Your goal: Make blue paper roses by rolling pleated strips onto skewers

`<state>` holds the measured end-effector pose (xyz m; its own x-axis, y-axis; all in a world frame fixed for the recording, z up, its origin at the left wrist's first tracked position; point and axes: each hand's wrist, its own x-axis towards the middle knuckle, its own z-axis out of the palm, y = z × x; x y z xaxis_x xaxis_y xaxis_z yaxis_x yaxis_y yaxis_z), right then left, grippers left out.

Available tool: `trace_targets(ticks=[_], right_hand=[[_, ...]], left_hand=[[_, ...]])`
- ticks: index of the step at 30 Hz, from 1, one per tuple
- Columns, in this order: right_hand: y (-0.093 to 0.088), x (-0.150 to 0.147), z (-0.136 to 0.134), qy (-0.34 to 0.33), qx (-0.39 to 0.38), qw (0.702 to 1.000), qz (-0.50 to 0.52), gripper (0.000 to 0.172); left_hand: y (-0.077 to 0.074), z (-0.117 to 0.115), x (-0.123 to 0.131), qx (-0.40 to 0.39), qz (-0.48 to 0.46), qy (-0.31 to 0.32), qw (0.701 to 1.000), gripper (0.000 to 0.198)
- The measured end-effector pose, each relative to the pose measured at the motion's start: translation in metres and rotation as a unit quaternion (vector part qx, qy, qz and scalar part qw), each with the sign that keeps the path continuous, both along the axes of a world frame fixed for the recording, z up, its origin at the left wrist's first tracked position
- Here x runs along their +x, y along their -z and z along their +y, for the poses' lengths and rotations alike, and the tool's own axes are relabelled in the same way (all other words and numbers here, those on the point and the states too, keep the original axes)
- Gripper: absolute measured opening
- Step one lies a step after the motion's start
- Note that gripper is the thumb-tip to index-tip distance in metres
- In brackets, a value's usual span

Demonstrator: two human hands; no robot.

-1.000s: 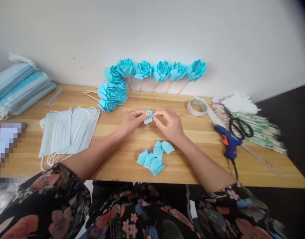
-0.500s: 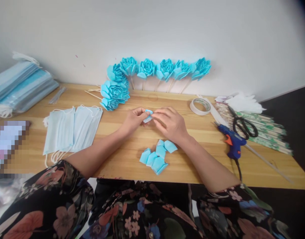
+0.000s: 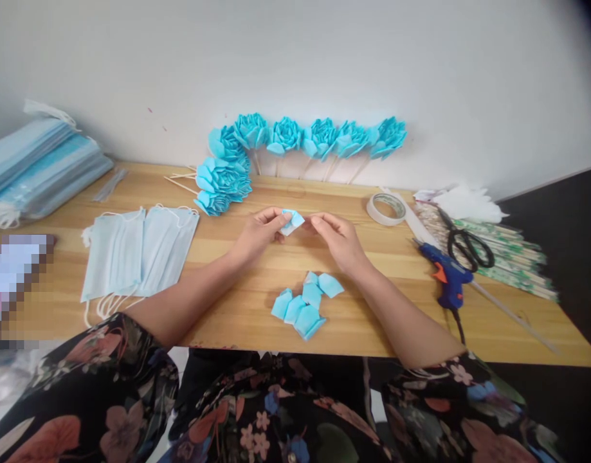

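My left hand pinches a small folded piece of blue and white mask fabric between thumb and forefinger. A short gap to its right is my right hand, its fingertips drawn together; whether anything tiny is between them is hidden. Below both hands lie several blue petal-shaped fabric pieces on the wooden table. Behind the hands, blue fabric roses on thin sticks lean in a row against the wall, with others bunched at its left end.
To the left are loose face masks, a thick mask stack and a blurred-out flat object. On the right lie a tape roll, a blue glue gun with its cord, black-handled scissors and wrapped sticks.
My right hand has come away from the fabric piece, slightly to the right. The piece now shows more of its surface, still in my left hand. The view has shifted a little.
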<state>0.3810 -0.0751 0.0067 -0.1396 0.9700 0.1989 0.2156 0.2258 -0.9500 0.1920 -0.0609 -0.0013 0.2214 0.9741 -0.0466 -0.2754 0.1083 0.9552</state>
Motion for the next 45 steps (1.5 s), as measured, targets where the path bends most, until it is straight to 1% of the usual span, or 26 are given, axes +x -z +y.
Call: trace_targets(ticks=[5,9,13,22,25,27,28,29,31,32,33,34,36,39,42,45], right_hand=[[-0.004,-0.001,-0.002,-0.027,-0.032,0.999,0.003,0.027],[0.0,-0.002,0.0,-0.023,-0.041,0.999,-0.001,0.023],[0.003,-0.002,0.001,-0.007,-0.03,0.999,-0.023,0.022],[-0.002,0.0,0.001,-0.005,-0.001,0.998,-0.067,0.021],[-0.003,0.001,0.0,0.004,0.016,0.997,-0.08,0.019],[-0.004,0.002,-0.001,0.025,0.072,0.992,-0.099,0.016],[-0.005,0.003,-0.002,0.035,0.123,0.985,-0.12,0.015],[-0.005,0.003,-0.002,0.039,0.185,0.971,-0.149,0.017],[-0.005,0.002,-0.002,0.026,0.311,0.925,-0.216,0.027],[-0.005,0.001,-0.001,0.013,0.359,0.9,-0.246,0.031],[-0.004,0.0,-0.001,-0.001,0.393,0.879,-0.269,0.034],[-0.002,-0.001,0.0,-0.012,0.415,0.864,-0.285,0.035],[0.0,-0.004,0.001,-0.02,0.43,0.851,-0.3,0.033],[0.002,-0.007,0.002,-0.004,0.412,0.862,-0.295,0.021],[0.002,-0.007,0.001,0.003,0.368,0.887,-0.28,0.011],[0.001,-0.006,0.0,0.011,0.328,0.912,-0.248,0.008]], left_hand=[[-0.001,-0.001,0.002,0.007,-0.006,0.006,1.0,0.039],[0.001,-0.003,0.004,0.002,-0.012,0.01,1.0,0.039],[0.0,-0.004,0.005,-0.007,-0.012,0.019,1.0,0.037],[-0.001,-0.004,0.003,-0.013,-0.003,0.035,0.999,0.033],[0.0,-0.003,0.003,-0.021,-0.002,0.029,0.999,0.032],[0.0,-0.002,0.003,-0.032,-0.012,0.02,0.999,0.031],[0.0,-0.002,0.003,-0.039,-0.02,0.016,0.999,0.031],[-0.001,-0.002,0.003,-0.045,-0.03,0.014,0.998,0.032],[-0.003,-0.003,0.003,-0.058,-0.051,0.014,0.997,0.032],[-0.004,-0.004,0.003,-0.064,-0.063,0.015,0.996,0.033],[-0.005,-0.005,0.004,-0.069,-0.074,0.018,0.995,0.033],[-0.006,-0.006,0.005,-0.074,-0.086,0.02,0.993,0.033],[-0.006,-0.009,0.006,-0.081,-0.108,0.029,0.99,0.032],[-0.005,-0.012,0.008,-0.082,-0.13,0.045,0.987,0.031],[-0.003,-0.012,0.009,-0.08,-0.135,0.048,0.986,0.031],[-0.004,-0.011,0.009,-0.085,-0.132,0.042,0.987,0.03]])
